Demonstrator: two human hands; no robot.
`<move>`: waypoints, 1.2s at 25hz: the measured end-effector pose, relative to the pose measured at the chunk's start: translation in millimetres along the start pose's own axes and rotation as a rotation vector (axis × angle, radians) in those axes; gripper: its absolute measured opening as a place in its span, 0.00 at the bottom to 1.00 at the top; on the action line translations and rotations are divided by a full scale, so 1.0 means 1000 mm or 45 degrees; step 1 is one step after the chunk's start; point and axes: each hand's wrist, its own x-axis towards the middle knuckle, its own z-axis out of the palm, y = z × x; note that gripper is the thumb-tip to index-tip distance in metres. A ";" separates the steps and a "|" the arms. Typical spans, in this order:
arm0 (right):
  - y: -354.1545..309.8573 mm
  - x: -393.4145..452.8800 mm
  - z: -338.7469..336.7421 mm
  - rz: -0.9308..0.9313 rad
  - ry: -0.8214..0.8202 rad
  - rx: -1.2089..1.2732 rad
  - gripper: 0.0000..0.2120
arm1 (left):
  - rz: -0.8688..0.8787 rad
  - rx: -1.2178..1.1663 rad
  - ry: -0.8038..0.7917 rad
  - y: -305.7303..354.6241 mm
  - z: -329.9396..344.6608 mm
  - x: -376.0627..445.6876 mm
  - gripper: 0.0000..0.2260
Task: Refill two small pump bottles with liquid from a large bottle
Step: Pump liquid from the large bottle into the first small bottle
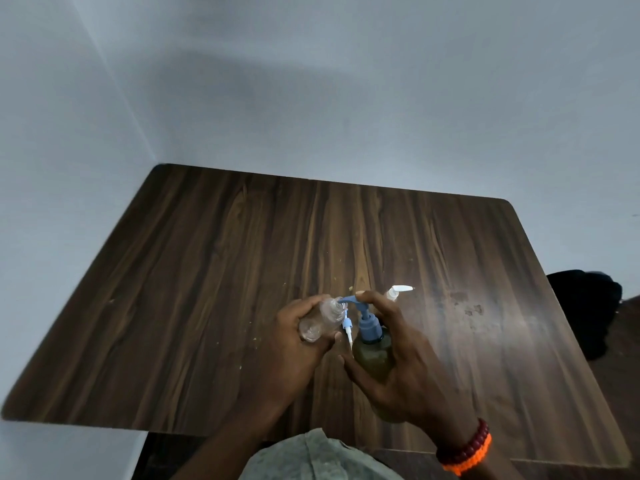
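My left hand (294, 344) grips a small clear bottle (320, 320), tilted with its open mouth against the spout of a blue pump. That blue pump (367, 323) tops the large bottle of greenish-brown liquid (372, 358), which my right hand (398, 355) holds, index finger lying on the pump head. A small white pump with its dip tube (347, 329) hangs between the two bottles. A second small bottle with a white pump (398, 292) stands just behind my right hand, mostly hidden.
The dark wood-grain table (242, 271) sits in a corner of pale walls, with crumbs and smudges on its top. A dark object (585, 306) lies beyond the right edge. My right wrist wears red and orange bracelets (465, 452).
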 end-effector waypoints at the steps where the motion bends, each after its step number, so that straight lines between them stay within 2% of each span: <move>1: 0.001 0.000 0.001 0.014 0.002 -0.008 0.39 | 0.011 0.026 0.021 0.000 0.000 0.001 0.20; 7: 0.000 -0.002 0.012 0.076 0.060 0.079 0.33 | 0.028 0.105 -0.003 -0.001 -0.001 -0.001 0.22; 9: -0.002 0.000 0.015 0.089 0.070 0.113 0.35 | 0.009 0.084 0.004 -0.001 -0.004 -0.001 0.23; 13: -0.005 0.000 0.015 0.069 -0.046 0.092 0.41 | -0.028 0.032 -0.011 -0.001 -0.010 0.001 0.23; 19: -0.010 -0.001 0.019 0.087 0.062 0.070 0.30 | -0.086 -0.001 -0.054 -0.004 -0.009 -0.001 0.21; 25: -0.009 0.000 0.021 0.181 -0.123 0.028 0.45 | -0.102 -0.072 -0.046 -0.008 -0.011 0.001 0.20; 30: -0.013 -0.002 0.025 0.118 0.008 0.070 0.34 | -0.112 -0.063 -0.076 -0.013 -0.011 -0.002 0.20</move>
